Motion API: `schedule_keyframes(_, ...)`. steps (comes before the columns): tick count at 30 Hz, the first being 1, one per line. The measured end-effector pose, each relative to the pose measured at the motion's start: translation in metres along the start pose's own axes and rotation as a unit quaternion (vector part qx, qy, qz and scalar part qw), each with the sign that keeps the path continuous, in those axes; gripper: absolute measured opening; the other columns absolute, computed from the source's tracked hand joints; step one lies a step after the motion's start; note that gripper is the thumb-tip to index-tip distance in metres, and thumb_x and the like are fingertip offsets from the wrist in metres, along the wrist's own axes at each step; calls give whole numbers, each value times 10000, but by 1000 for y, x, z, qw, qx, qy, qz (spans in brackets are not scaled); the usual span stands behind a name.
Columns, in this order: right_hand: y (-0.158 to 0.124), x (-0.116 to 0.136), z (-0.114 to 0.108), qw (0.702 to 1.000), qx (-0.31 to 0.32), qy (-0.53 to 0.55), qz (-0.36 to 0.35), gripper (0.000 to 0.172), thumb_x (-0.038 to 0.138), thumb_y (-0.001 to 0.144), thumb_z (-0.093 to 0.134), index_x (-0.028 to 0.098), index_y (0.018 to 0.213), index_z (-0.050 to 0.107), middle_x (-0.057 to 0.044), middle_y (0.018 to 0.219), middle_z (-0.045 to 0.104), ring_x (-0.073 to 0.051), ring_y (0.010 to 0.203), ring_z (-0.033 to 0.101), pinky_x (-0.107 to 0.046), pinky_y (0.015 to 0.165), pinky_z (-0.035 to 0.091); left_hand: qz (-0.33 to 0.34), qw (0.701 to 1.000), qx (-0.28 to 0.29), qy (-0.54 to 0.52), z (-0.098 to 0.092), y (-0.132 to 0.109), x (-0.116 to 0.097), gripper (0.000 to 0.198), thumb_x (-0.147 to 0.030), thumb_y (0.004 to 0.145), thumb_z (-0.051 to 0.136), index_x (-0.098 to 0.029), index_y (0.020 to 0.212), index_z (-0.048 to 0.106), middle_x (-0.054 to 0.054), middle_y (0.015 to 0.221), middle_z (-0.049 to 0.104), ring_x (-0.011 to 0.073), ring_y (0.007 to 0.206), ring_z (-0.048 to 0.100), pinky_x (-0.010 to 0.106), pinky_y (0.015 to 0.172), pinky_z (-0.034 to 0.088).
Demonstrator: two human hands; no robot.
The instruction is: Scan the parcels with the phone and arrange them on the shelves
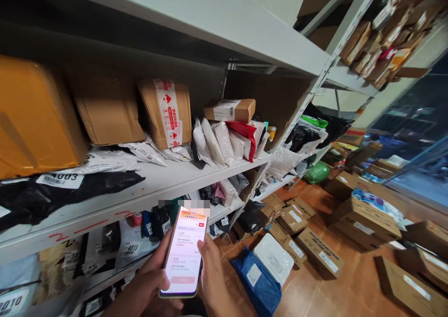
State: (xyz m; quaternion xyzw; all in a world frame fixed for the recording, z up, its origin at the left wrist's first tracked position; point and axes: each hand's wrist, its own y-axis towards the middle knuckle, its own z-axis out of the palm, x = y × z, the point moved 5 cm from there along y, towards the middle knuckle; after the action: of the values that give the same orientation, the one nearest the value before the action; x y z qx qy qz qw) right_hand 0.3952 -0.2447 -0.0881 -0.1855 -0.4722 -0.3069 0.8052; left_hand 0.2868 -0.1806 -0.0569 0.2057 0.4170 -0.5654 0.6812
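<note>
Your left hand (153, 276) is bare; your right hand (213, 266) presents likewise. Your left forearm (128, 294) is uncovered to the view's lower edge, and your right wrist (220, 303) also shows uncovered.

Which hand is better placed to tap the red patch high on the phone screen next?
Probably the right hand: its thumb is at the right edge of the phone, below the red patch. The left hand has its thumb near the bottom left corner.
</note>
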Motion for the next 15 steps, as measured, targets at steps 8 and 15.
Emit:
schedule_keyframes(8,-3,-16,-18,999,-40,-30,-8,531,616,727,653,202,1052,726,-90,1061,734,-298,979,640,-403,854,514,10,999,-7,-34,6,0,1,1115,-152,659,578,-340,1488,-143,55,1407,528,338,1086,622,485,896,533)
schedule_keyframes(15,1,-17,-19,998,-32,-55,-2,521,618,743,624,208,1048,725,-83,1038,732,-293,949,632,-393,843,501,16,999,14,-37,8,2,1,1120,-141,666,587,-353,1473,-161,46,1413,523,321,1064,629,432,817,554)
